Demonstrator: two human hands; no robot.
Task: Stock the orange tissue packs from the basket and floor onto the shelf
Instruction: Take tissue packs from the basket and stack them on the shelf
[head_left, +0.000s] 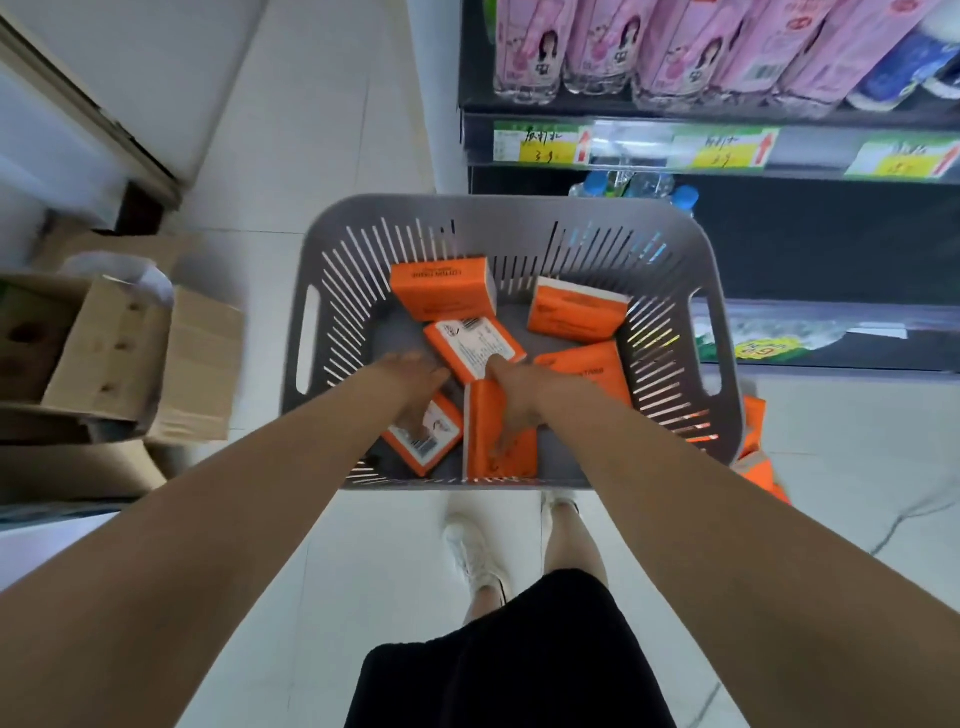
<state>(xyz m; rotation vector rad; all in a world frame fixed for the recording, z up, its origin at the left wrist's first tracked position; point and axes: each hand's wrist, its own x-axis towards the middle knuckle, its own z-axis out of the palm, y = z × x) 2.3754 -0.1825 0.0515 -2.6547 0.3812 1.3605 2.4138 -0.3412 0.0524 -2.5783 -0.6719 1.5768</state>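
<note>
Down in the grey basket, the right hand rests spread fingers on an upright orange tissue pack, while the left hand covers a label-up pack, its grip unclear.

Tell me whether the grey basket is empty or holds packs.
Not empty. Six orange tissue packs lie loose inside the grey basket; the left hand and right hand reach in among them.

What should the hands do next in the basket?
Probably curl both hands round the packs under them and lift. The left hand rests on a label-up pack, the right hand on an orange pack beside it, both in the basket; neither hand looks curled, so nothing seems gripped yet.
</note>
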